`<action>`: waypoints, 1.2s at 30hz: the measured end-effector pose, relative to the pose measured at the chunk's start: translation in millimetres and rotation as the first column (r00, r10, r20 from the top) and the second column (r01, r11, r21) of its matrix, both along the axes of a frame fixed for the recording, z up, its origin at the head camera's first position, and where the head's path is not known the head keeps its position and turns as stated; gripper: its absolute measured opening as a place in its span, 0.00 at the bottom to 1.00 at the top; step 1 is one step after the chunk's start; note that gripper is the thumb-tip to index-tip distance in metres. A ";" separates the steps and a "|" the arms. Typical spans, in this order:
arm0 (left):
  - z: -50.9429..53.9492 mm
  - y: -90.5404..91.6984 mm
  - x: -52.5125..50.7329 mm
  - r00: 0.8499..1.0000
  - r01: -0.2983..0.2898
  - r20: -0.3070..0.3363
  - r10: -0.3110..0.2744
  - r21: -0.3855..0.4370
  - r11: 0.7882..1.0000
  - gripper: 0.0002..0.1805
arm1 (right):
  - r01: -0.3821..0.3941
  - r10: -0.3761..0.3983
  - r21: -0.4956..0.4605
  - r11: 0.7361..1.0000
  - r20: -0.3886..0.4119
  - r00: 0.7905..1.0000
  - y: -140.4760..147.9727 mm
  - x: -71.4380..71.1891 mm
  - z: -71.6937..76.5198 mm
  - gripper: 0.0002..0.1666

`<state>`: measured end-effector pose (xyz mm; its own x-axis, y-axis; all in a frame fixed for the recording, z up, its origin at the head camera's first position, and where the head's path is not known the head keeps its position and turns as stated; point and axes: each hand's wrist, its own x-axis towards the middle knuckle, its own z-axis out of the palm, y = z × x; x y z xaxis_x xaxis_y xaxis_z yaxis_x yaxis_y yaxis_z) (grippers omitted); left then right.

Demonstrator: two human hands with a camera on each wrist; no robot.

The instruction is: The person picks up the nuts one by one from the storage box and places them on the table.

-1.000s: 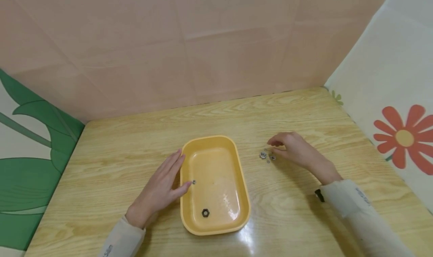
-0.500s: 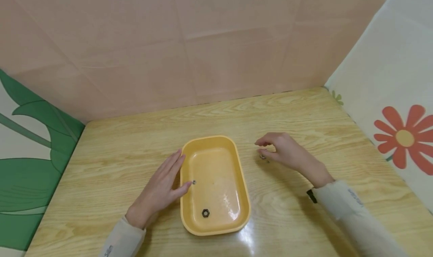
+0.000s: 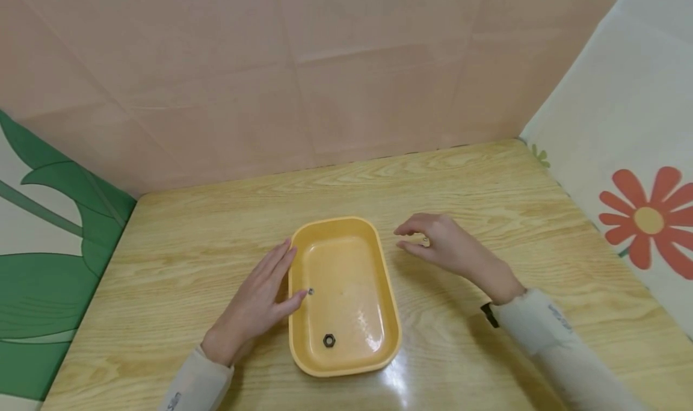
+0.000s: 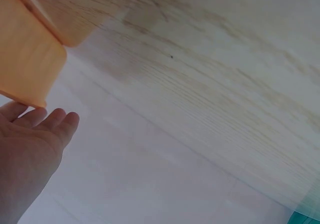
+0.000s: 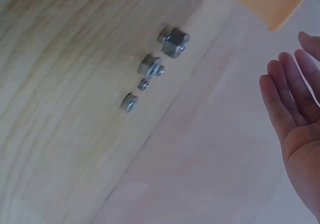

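Observation:
A yellow plastic tray point(image 3: 346, 266) lies on the table, holding a dark hex nut point(image 3: 329, 340) near its front end and a tiny silver nut point(image 3: 311, 291) by its left side. Along the tray's left rim rests my left hand point(image 3: 254, 302), fingers fairly straight, thumb reaching over the edge beside the tiny nut. To the right of the tray, my right hand point(image 3: 452, 245) hovers with thumb and forefinger apart. Below it, several metal nuts point(image 5: 150, 66) lie on the wood in the right wrist view; the hand mostly hides them in the head view.
The wood-grain table point(image 3: 216, 218) meets a pink wall covering point(image 3: 325, 98) at its back. On the right stands a white panel with a red flower point(image 3: 646, 221); a panel with green leaves point(image 3: 43, 296) is on the left.
My right hand has moved left toward the tray, passing over the small nuts and covering most of them from the head view. The left hand and the tray have stayed put.

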<state>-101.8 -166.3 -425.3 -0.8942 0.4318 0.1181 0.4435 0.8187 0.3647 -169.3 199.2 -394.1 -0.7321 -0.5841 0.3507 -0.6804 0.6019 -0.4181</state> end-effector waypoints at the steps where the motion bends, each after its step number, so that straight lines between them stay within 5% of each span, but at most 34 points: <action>1: 0.0 0.1 0.0 1.000 -0.001 0.003 0.001 0.001 1.000 0.45 | -0.004 0.004 -0.001 1.000 -0.004 1.000 -1.6 0.6 1.0 0.12; 36: 1.3 1.6 0.3 1.000 0.000 -0.011 0.000 0.003 1.000 0.45 | -0.150 0.151 -0.004 0.989 0.035 0.988 -69.4 15.4 7.9 0.12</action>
<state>-101.5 -164.6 -424.0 -0.8930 0.4311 0.1293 0.4472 0.8179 0.3619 -153.9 129.8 -386.2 -0.6478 -0.6880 0.3272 -0.7481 0.4931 -0.4441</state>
